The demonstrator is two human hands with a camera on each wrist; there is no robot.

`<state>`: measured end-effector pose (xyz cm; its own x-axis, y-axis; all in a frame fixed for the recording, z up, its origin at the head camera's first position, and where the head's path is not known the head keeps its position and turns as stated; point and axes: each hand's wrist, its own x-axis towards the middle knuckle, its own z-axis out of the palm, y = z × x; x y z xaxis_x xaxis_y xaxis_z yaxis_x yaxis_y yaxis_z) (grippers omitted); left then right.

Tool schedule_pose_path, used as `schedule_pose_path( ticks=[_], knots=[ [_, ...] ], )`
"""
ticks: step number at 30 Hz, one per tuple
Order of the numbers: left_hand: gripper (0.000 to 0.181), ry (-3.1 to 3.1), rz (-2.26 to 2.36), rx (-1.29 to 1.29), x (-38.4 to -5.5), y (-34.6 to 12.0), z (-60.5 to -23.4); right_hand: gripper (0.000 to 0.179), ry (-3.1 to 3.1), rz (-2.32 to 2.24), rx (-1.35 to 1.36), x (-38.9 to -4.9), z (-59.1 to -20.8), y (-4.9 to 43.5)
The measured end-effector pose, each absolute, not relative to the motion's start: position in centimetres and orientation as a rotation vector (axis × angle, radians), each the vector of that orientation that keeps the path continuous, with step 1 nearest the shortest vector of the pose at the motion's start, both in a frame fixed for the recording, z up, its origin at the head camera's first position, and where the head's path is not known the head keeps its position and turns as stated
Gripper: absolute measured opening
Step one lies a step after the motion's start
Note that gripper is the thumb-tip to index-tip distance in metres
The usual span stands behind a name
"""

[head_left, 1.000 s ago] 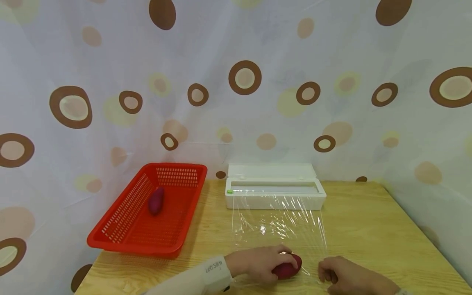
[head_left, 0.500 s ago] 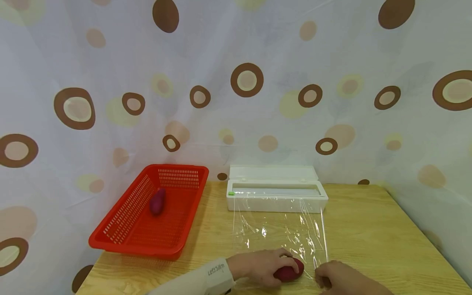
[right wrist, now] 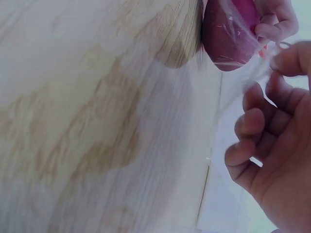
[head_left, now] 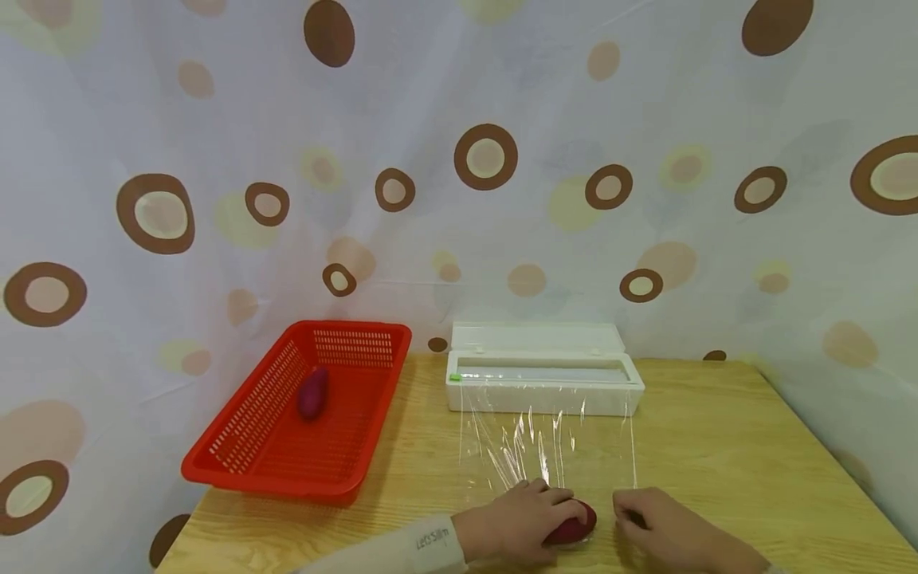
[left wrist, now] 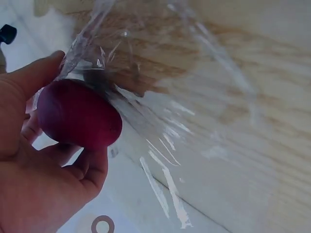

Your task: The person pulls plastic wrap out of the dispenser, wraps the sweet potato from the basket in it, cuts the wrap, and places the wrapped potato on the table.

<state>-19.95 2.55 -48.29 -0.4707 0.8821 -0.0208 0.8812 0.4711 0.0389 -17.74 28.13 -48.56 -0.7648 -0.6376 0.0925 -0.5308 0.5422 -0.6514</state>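
A reddish-purple sweet potato (head_left: 576,528) lies at the table's front, on the near end of a sheet of cling film (head_left: 595,442). My left hand (head_left: 518,522) grips it from the left, fingers curled over the top. In the left wrist view, film bunches by the thumb (left wrist: 41,73) and stretches away from the sweet potato (left wrist: 80,114). Just to the right, my right hand (head_left: 670,526) pinches the film's edge between thumb and forefinger. The right wrist view shows film drawn over the end of the sweet potato (right wrist: 228,36), with the other fingers loosely curled.
Behind, a white cling film dispenser box (head_left: 545,400) stands with its lid (head_left: 538,336) raised and a green slider (head_left: 455,377) at its left. A red plastic basket (head_left: 380,414) holding another sweet potato (head_left: 312,394) is at left. A patterned curtain (head_left: 545,239) hangs behind the table.
The left hand and sweet potato have shifted slightly right in view, as has the whole scene. The right hand has drawn nearer the sweet potato, and the film's creases have changed.
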Motion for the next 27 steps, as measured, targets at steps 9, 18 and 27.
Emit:
schedule_pose_path(
  ticks=[9,18,27],
  knots=[
    [0.049,2.567,0.205,1.497,-20.7,2.4,-48.1,0.026,2.862,-1.048,-1.022,-18.3,-49.4,27.9],
    [0.043,2.428,0.555,1.350,-21.9,1.8,-47.8,0.025,2.965,-1.120,-0.923,-18.4,-50.2,26.1],
    [0.042,2.393,0.741,1.202,-23.0,1.1,-48.2,0.017,2.884,-1.058,-1.122,-18.5,-50.0,24.5]
  ],
)
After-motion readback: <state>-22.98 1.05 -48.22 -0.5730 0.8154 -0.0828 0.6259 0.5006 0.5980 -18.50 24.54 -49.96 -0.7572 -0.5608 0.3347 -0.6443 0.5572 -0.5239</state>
